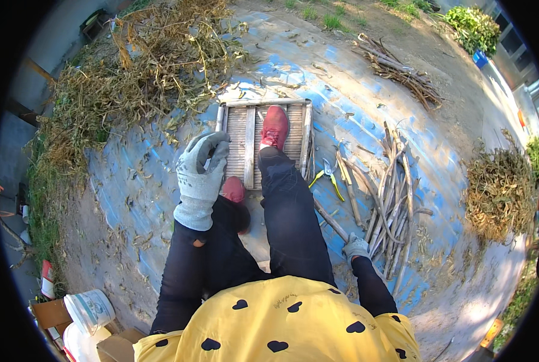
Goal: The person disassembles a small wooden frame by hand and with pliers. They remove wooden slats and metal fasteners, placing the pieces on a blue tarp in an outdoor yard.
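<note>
My left hand, in a grey glove, hovers above my left knee with its fingers bent and the thumb apart. Nothing shows between them. Low on the right, my gloved right hand is closed round the near end of a stick, beside a pile of sticks. Yellow-handled pruning shears lie beyond that stick. In front of me a slatted wooden panel with a pole frame lies flat. One red shoe rests on it, the other by its near edge.
A worn blue tarp covers the ground. Dried plants are heaped at the far left, with another dry heap on the right. A bundle of branches lies at the far right. A white bucket stands among boxes at the near left.
</note>
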Motion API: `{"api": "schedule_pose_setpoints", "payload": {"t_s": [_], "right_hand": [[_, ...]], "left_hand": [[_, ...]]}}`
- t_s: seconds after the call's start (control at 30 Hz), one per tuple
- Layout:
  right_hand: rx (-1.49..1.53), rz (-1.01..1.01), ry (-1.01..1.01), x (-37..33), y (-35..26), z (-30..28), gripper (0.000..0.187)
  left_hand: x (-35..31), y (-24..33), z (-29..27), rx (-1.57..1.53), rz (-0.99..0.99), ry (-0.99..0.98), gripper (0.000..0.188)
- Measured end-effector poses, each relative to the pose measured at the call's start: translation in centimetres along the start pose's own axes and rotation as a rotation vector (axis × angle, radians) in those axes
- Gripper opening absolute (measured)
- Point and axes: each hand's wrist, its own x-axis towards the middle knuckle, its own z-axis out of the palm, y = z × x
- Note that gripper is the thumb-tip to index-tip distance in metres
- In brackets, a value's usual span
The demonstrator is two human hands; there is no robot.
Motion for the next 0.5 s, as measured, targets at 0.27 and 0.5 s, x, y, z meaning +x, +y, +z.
{"api": "schedule_pose_setpoints", "payload": {"t_s": [0.27, 0.5], "right_hand": [[0.012, -0.003, -0.041, 0.3, -0.6, 0.5, 0.027], [-0.010, -0.016, -0.029, -3.3, -2.9, -2.7, 0.027]], "left_hand": [[0.1, -2.1, -0.3, 0.009, -0.058, 0.023, 0.018], [-0.1, -1.8, 0.0, -0.308, -0.223, 0.040, 0.023]]}}
